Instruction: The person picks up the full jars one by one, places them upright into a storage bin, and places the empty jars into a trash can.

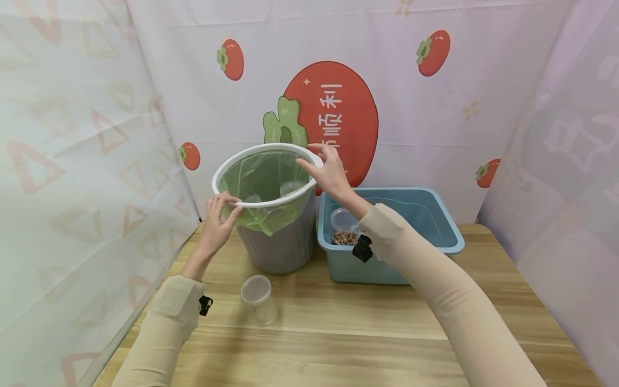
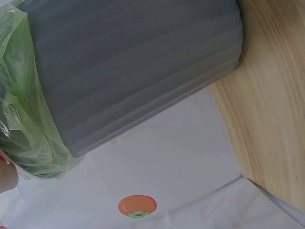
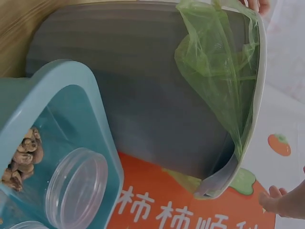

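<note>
A grey trash can (image 1: 280, 242) with a white rim ring (image 1: 266, 146) stands on the table, lined with a thin green plastic bag (image 1: 268, 217) whose edge hangs down outside. At the front left of the ring, my left hand (image 1: 216, 223) pinches it between fingers and thumb. In the left wrist view only a fingertip (image 2: 7, 175) shows beside the bag. My right hand (image 1: 329, 171) is at the ring's right side, fingers loosely spread. From the right wrist, this hand (image 3: 288, 202) appears apart from the ring. Pale translucent pieces (image 1: 291, 187) lie inside the bag.
An uncapped-looking clear plastic jar (image 1: 259, 301) stands on the wooden table (image 1: 309, 349) before the can. To the right, a blue tub (image 1: 372, 271) holds a clear container (image 3: 78, 188) and brown nut-like pieces (image 1: 344, 238). A printed cloth (image 1: 396, 118) hangs behind.
</note>
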{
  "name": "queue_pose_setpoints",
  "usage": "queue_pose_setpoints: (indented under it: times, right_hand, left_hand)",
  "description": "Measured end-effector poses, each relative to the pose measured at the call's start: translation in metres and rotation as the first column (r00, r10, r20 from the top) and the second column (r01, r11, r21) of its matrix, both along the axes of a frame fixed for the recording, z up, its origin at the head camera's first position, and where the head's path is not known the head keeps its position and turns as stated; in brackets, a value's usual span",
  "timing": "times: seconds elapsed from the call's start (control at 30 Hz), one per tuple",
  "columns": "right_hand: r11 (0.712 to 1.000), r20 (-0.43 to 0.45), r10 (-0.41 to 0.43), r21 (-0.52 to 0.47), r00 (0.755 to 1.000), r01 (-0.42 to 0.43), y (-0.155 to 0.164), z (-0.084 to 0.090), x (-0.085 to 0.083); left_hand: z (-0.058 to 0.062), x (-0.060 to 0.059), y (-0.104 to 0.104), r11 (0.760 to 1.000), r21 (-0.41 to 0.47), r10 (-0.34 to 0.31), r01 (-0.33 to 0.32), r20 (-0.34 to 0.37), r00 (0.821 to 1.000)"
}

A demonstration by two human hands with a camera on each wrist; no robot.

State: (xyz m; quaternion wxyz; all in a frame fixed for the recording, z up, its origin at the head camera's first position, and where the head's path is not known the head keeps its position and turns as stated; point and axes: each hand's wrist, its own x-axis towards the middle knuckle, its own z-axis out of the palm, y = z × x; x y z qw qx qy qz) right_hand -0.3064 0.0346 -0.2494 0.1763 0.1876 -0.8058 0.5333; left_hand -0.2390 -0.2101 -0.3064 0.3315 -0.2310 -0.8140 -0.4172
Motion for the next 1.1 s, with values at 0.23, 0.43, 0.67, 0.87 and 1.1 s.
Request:
queue_pose_setpoints:
  times: [0.23, 0.43, 0.67, 0.87, 1.1]
  right_hand:
    - [0.998, -0.018, 0.055, -0.01, 0.998, -0.055, 0.003, -0.012, 0.011]
    - [0.994, -0.064, 0.112, -0.01, 0.992, -0.113, 0.003, -0.021, 0.024]
    - [0.987, -0.124, 0.156, -0.003, 0.98, -0.158, 0.001, -0.028, 0.044]
    - [0.982, -0.177, 0.188, 0.009, 0.966, -0.189, -0.002, -0.044, 0.049]
    - [0.969, -0.151, 0.242, -0.005, 0.958, -0.246, -0.007, -0.055, 0.062]
  left_hand:
    - [0.0, 0.0, 0.0, 1.0, -0.005, 0.008, -0.008, 0.0, 1.0]
    - [-0.003, -0.007, -0.004, 1.0, -0.006, 0.008, -0.008, 0.003, 1.0]
    - [-0.019, -0.028, -0.02, 0.999, -0.045, 0.008, -0.008, -0.001, 1.0]
    - [-0.019, -0.028, -0.022, 0.998, -0.058, 0.016, -0.015, 0.009, 1.0]
    - [-0.02, -0.029, -0.023, 0.997, -0.069, 0.015, -0.014, 0.004, 1.0]
